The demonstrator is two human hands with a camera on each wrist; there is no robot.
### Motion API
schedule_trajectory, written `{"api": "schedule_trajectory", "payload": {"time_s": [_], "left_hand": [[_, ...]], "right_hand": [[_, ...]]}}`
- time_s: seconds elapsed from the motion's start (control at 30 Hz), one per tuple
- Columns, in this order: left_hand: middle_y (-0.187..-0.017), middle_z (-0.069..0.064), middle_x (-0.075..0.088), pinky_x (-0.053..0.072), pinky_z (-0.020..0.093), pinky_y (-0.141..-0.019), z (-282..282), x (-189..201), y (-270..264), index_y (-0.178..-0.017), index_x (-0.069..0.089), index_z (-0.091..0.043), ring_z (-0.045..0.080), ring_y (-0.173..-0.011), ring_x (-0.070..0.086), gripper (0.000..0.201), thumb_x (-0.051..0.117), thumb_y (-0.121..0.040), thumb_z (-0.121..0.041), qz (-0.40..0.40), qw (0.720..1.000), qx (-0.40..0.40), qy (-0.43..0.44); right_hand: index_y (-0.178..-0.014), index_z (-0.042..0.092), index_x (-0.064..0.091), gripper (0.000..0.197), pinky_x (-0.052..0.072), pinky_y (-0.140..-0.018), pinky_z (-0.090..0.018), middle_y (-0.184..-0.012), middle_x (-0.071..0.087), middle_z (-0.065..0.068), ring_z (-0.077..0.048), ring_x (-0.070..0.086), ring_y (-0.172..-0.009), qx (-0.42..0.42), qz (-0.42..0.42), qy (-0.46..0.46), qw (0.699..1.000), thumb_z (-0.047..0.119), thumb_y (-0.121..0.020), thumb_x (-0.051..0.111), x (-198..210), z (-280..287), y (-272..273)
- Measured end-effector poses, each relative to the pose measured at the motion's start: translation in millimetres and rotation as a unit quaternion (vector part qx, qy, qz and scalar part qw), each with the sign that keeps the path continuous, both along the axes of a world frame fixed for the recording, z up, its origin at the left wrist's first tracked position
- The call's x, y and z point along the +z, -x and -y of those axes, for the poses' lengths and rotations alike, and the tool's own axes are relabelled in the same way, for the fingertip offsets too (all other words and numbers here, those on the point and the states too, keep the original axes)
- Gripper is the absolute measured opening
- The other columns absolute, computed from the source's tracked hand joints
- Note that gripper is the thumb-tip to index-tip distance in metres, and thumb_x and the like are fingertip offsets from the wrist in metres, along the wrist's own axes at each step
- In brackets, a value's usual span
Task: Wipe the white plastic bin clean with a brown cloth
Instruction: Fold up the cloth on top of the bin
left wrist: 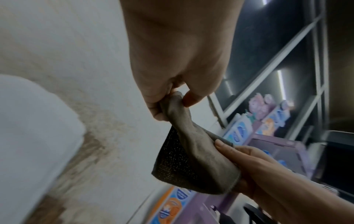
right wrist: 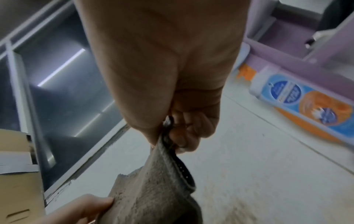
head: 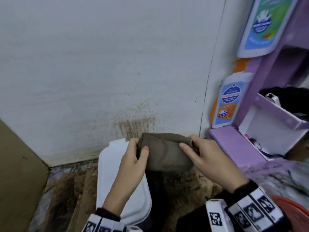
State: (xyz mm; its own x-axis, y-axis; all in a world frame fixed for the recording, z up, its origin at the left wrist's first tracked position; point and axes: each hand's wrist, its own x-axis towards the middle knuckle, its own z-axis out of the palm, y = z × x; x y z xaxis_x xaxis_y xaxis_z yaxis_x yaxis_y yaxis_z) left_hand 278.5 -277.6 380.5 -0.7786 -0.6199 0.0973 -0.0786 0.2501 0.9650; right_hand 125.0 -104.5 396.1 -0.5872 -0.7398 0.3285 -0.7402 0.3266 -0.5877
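Observation:
Both hands hold a folded brown cloth (head: 164,152) up in the air in front of the stained wall. My left hand (head: 136,154) pinches its left end, thumb on the near face. My right hand (head: 194,149) grips the right end, thumb across the front. Below the left forearm stands the white plastic bin (head: 113,180), its closed lid facing up. In the left wrist view the left fingertips (left wrist: 189,98) pinch a bunched corner of the cloth (left wrist: 191,156). The right wrist view has the right fingers (right wrist: 191,130) curled round the edge of the cloth (right wrist: 153,189).
A white wall (head: 100,64) with brown splatter rises just behind the bin. A purple shelf unit (head: 270,128) with bottle-shaped labels stands on the right. A cardboard box (head: 18,173) is on the left, a red-orange basin rim (head: 294,208) at lower right. Brown patterned floor (head: 70,190) surrounds the bin.

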Motion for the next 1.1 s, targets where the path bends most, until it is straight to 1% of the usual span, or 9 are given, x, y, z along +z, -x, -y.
{"api": "schedule_trajectory", "payload": {"time_s": [0.1, 0.23, 0.3, 0.4, 0.57, 0.7, 0.83, 1.0, 1.1], "left_hand": [[-0.099, 0.003, 0.070, 0.055, 0.057, -0.088, -18.7, 20.9, 31.2, -0.108, 0.059, -0.029, 0.027, -0.094, 0.068, 0.011, 0.051, -0.106, -0.037, -0.008, 0.998, -0.050, 0.042], [-0.094, 0.004, 0.068, 0.053, 0.059, -0.078, -51.4, 41.3, 77.8, -0.105, 0.054, -0.032, 0.025, -0.086, 0.067, 0.014, 0.049, -0.101, -0.044, 0.010, 0.977, -0.155, 0.149], [-0.087, 0.006, 0.066, 0.052, 0.055, -0.072, -70.9, 46.7, 104.1, -0.104, 0.053, -0.027, 0.023, -0.077, 0.064, 0.011, 0.050, -0.104, -0.038, 0.017, 0.959, -0.199, 0.202], [-0.081, -0.001, 0.063, 0.051, 0.039, -0.067, -102.4, 49.0, 148.2, -0.102, 0.054, -0.022, 0.010, -0.069, 0.060, 0.009, 0.054, -0.103, -0.031, 0.013, 0.939, -0.243, 0.245], [-0.072, -0.002, 0.057, 0.039, 0.028, -0.060, -170.0, 29.1, 219.8, -0.099, 0.053, -0.021, 0.005, -0.059, 0.051, 0.007, 0.057, -0.102, -0.026, 0.022, 0.887, -0.350, 0.299], [-0.065, -0.007, 0.050, 0.033, 0.021, -0.054, -227.0, -13.4, 265.7, -0.096, 0.053, -0.013, 0.003, -0.058, 0.049, 0.011, 0.059, -0.101, -0.020, 0.045, 0.843, -0.436, 0.311], [-0.077, 0.003, 0.059, 0.040, 0.028, -0.062, -272.3, -76.2, 291.3, -0.103, 0.055, -0.010, 0.018, -0.069, 0.056, 0.013, 0.056, -0.103, -0.022, 0.123, 0.780, -0.525, 0.318], [-0.074, 0.006, 0.057, 0.035, 0.022, -0.054, -306.0, -152.4, 309.4, -0.105, 0.053, -0.007, 0.008, -0.056, 0.046, 0.016, 0.053, -0.105, -0.023, 0.190, 0.695, -0.606, 0.336], [-0.072, 0.003, 0.057, 0.036, 0.021, -0.053, -319.6, -197.5, 317.0, -0.106, 0.054, -0.007, 0.004, -0.052, 0.045, 0.017, 0.053, -0.105, -0.024, 0.224, 0.653, -0.637, 0.344]], "right_hand": [[-0.073, 0.019, 0.043, 0.042, 0.035, -0.055, -0.029, -0.059, 0.047, -0.002, -0.013, 0.051, -0.059, -0.027, -0.030, 0.001, 0.999, 0.052, -0.099, 0.048, 18.9, -40.6, 25.8], [-0.066, 0.022, 0.038, 0.043, 0.029, -0.052, -0.026, -0.054, 0.040, -0.001, -0.014, 0.046, -0.055, -0.092, -0.037, 0.015, 0.995, 0.046, -0.098, 0.054, 22.7, -99.7, 52.3], [-0.065, 0.022, 0.039, 0.043, 0.031, -0.052, -0.025, -0.053, 0.042, -0.001, -0.014, 0.047, -0.054, -0.130, -0.025, 0.028, 0.991, 0.045, -0.097, 0.055, 19.4, -130.7, 60.2], [-0.069, 0.015, 0.046, 0.043, 0.040, -0.056, -0.041, -0.056, 0.050, -0.007, -0.018, 0.054, -0.055, -0.190, 0.003, 0.050, 0.981, 0.045, -0.099, 0.054, 10.4, -178.0, 66.5], [-0.076, 0.021, 0.057, 0.030, 0.036, -0.050, -0.031, -0.057, 0.056, -0.002, -0.012, 0.056, -0.054, -0.270, 0.035, 0.077, 0.959, 0.038, -0.100, 0.056, -22.1, -252.7, 73.2], [-0.072, 0.008, 0.055, 0.042, 0.040, -0.052, -0.035, -0.055, 0.056, -0.008, -0.015, 0.056, -0.052, -0.358, 0.103, 0.068, 0.926, 0.040, -0.099, 0.057, -81.6, -307.8, 74.4], [-0.071, 0.018, 0.056, 0.033, 0.039, -0.048, -0.020, -0.051, 0.061, 0.003, -0.008, 0.059, -0.047, -0.413, 0.183, 0.070, 0.889, 0.033, -0.100, 0.060, -148.2, -345.2, 58.4], [-0.090, 0.015, 0.066, 0.047, 0.051, -0.063, -0.044, -0.069, 0.067, 0.003, -0.014, 0.064, -0.066, -0.464, 0.261, 0.045, 0.845, 0.059, -0.093, 0.052, -241.3, -364.1, 41.2], [-0.086, 0.018, 0.063, 0.032, 0.052, -0.065, -0.045, -0.061, 0.064, 0.004, -0.014, 0.063, -0.061, -0.477, 0.312, 0.031, 0.821, 0.048, -0.096, 0.056, -287.3, -365.2, 31.3]]}}
